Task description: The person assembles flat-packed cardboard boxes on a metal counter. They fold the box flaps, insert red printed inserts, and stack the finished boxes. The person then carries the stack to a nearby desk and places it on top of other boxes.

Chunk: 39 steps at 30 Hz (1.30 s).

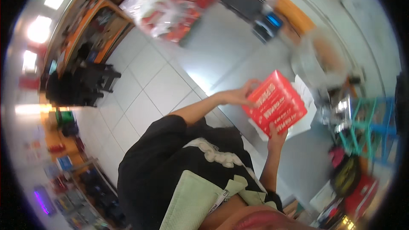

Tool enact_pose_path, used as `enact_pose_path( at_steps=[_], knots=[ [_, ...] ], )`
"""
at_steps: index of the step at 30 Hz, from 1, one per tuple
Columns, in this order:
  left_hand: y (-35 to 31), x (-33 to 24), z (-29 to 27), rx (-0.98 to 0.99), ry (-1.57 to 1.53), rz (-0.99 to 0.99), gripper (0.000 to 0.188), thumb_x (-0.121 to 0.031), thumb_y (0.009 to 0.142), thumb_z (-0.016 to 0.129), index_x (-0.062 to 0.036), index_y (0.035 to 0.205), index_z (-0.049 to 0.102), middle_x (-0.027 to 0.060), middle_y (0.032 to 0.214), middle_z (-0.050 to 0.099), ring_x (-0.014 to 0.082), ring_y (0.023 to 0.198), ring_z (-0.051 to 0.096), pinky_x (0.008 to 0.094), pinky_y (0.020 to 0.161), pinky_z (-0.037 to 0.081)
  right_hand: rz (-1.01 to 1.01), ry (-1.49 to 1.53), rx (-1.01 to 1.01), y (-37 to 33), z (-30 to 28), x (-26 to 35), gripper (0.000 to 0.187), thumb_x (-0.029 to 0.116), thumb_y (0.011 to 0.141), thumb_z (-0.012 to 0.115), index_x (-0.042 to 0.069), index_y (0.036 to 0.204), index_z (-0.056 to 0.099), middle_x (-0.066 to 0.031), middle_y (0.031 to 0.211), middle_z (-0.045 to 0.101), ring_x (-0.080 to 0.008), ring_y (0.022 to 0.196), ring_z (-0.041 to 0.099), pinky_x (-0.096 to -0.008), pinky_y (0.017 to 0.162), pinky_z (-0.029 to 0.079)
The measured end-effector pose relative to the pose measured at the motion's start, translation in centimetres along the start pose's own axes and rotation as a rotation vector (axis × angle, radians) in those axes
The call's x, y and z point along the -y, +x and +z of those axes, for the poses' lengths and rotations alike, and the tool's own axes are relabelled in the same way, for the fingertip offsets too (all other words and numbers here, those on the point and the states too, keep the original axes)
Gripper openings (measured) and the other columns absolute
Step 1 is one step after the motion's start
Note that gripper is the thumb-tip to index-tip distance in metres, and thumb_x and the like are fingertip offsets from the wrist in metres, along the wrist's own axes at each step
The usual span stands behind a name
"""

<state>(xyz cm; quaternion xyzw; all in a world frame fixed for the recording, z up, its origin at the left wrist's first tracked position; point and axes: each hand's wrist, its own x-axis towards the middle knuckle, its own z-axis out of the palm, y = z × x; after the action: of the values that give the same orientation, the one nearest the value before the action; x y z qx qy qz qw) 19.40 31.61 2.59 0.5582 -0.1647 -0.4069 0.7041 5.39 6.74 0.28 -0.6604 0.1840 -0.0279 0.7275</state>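
A red box-like package (281,102) with pale printing is held between my two hands over the grey metal table. My left hand (245,93) grips its left side, fingers curled over the far edge and thumb on the printed face. At its near edge my right hand (277,136) holds on, thumb lying over the printed face; its other fingers are mostly hidden underneath. White paper or card (310,102) sticks out from behind and below the package. Whether it is attached to the package, I cannot tell.
Clear bags of red and white goods (174,12) cover the table's far left end. A device with a blue-lit screen (270,22) and a blurred translucent tub (317,59) stand at the back. To the right is a green rack (360,130). Black stools (85,83) stand on the tiled floor.
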Motion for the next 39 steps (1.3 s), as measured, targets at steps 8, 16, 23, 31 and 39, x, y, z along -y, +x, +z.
enact_pose_path(
  at_steps=[8,16,23,31,39],
  knots=[
    [-28.9,-8.4,-12.4,-0.390,0.262,0.290,0.122,-0.025,0.082,0.082,-0.0197,0.160,-0.012,0.0190,0.162,0.013,0.0283,0.144,0.030,0.0429,0.119,0.030,-0.122,-0.226,0.661,-4.0,30.0,12.4,0.048,0.013,0.087,0.078,-0.002,0.127,0.057,-0.0122,0.115,0.069,-0.0203,0.104,0.065,-0.0369,0.093,0.051],
    [-54.0,-9.0,-20.8,-0.913,0.169,0.341,0.127,-0.025,0.079,0.084,-0.0186,0.159,-0.015,0.0180,0.163,0.013,0.0274,0.147,0.026,0.0461,0.118,0.031,-0.097,-0.343,1.324,-7.3,59.0,11.9,0.039,0.007,0.086,0.077,-0.002,0.120,0.060,-0.0101,0.106,0.071,-0.0166,0.092,0.068,-0.0320,0.078,0.056],
    [-60.8,-5.9,-27.5,-1.177,-0.043,0.518,0.134,-0.025,0.074,0.087,-0.0117,0.159,-0.016,0.0162,0.161,0.020,0.0242,0.147,0.028,0.0429,0.118,0.032,-0.108,-0.400,1.499,-8.6,74.2,10.6,0.030,0.010,0.086,0.078,-0.001,0.111,0.066,-0.0077,0.097,0.073,-0.0132,0.085,0.068,-0.0296,0.075,0.056],
    [-68.9,-5.2,-38.0,-1.322,-0.151,0.555,0.128,-0.027,0.072,0.089,-0.0097,0.160,-0.003,0.0134,0.156,0.031,0.0232,0.143,0.036,0.0417,0.117,0.034,-0.124,-0.352,1.727,-7.8,91.5,8.7,0.027,0.012,0.087,0.077,0.000,0.109,0.069,-0.0069,0.093,0.074,-0.0120,0.081,0.068,-0.0280,0.073,0.056],
    [-83.3,-1.5,-38.7,-1.974,-0.413,0.793,0.093,-0.029,0.074,0.089,-0.0036,0.145,0.036,0.0099,0.134,0.056,0.0215,0.123,0.056,0.0404,0.104,0.048,-0.409,-0.180,1.987,-19.2,111.3,4.3,0.041,0.015,0.083,0.081,0.003,0.118,0.065,-0.0205,0.138,0.056,-0.0269,0.126,0.055,-0.0430,0.111,0.038]
  ],
)
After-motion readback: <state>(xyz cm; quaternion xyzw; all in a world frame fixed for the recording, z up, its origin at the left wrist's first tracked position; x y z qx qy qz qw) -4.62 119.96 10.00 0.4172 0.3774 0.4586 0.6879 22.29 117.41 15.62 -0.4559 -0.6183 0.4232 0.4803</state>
